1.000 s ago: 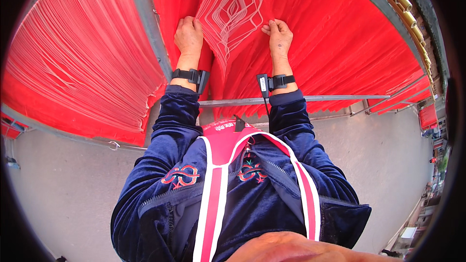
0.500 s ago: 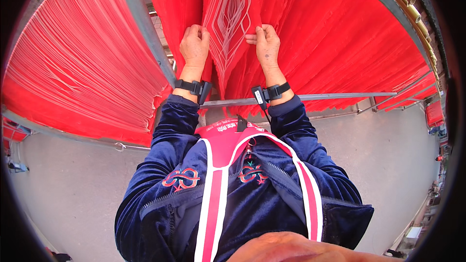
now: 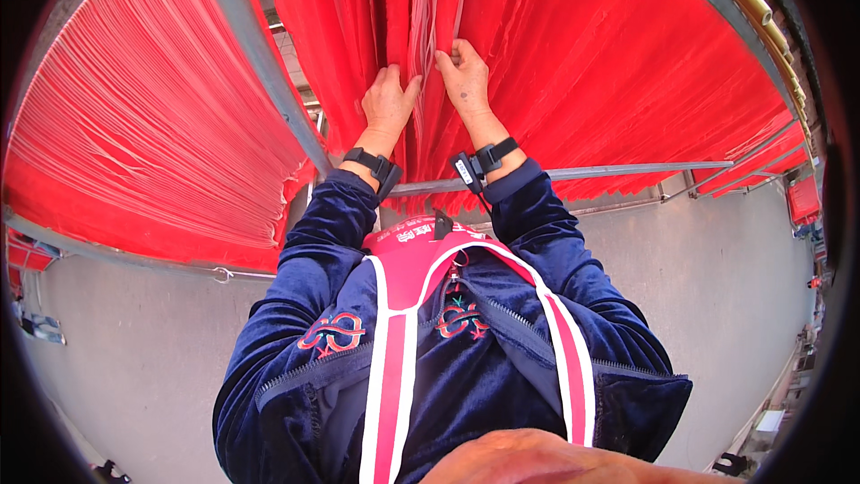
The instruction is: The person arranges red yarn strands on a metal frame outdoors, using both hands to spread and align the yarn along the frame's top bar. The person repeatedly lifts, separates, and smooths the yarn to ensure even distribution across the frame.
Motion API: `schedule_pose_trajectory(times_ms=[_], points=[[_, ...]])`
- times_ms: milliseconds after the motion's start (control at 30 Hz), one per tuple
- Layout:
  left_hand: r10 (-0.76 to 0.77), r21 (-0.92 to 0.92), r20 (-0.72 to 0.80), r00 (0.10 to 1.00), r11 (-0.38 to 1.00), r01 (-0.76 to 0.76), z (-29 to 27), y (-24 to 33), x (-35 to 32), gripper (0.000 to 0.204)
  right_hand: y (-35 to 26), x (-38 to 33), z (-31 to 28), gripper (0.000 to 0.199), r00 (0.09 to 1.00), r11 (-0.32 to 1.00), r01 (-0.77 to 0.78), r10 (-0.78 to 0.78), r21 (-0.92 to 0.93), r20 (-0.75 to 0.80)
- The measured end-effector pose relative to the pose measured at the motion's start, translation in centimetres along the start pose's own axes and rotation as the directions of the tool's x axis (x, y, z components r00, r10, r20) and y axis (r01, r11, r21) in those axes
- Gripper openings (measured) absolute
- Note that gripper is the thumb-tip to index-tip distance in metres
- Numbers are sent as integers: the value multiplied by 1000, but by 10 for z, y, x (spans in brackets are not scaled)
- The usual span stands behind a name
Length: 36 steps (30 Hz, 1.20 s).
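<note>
Red sheet [image 3: 573,81], thin and limp, probably cloth, hangs in long pleats past the grey metal rail [image 3: 627,172]; that's the piece being handled. Both hands are past the rail, flanking a narrow fold with pale strands [image 3: 425,36]. Left hand [image 3: 387,100]: fingers bent against the red, thumb apart, angled at the fold; can't tell if it grips. Right hand [image 3: 465,79]: fingers curled, thumb tip by the fold's right side; pinch or plain contact, can't tell. Flanking probably keeps both sides of the fold close and even, since limp stuff won't hold its own line. Ragged, wavy lower edge shows just below the rail. Left of the rail: second red panel [image 3: 161,108], fine pale ridges fanned across it, bordered by a straight grey bar [image 3: 260,63], likely there to keep it spread. Well right of the rail: round yellowish poles [image 3: 755,7], bamboo-like.
</note>
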<state>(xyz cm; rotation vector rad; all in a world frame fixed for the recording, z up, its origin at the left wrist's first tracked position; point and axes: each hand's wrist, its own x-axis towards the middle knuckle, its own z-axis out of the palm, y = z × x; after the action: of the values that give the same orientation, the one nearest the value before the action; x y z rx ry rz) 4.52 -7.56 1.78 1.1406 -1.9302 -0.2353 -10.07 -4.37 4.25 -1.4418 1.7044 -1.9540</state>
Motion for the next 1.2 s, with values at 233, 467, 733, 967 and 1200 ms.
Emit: schedule_pose_trajectory(times_ms=[233, 467, 733, 967, 1200], points=[[-127, 8, 147, 981, 992, 128, 37, -39, -33, 36, 31, -11, 4, 27, 989, 928, -26, 77, -371, 124], [-227, -47, 287, 931, 967, 250, 45, -54, -50, 32, 57, -49, 13, 30, 916, 871, -48, 234, -490, 327], [-389, -352, 386, 836, 776, 523, 50, -71, -63, 20, 76, -56, 11, 18, 827, 893, -437, 447, -111, 341], [-382, -580, 310, 871, 650, 491, 62, -89, -68, 15, 105, -55, -6, 7, 806, 758, -585, 507, 287, 305], [-415, -500, 78, 907, 771, 396, 75, -135, -59, 19, 124, -53, -42, 6, 893, 849, -450, 425, 276, 149]])
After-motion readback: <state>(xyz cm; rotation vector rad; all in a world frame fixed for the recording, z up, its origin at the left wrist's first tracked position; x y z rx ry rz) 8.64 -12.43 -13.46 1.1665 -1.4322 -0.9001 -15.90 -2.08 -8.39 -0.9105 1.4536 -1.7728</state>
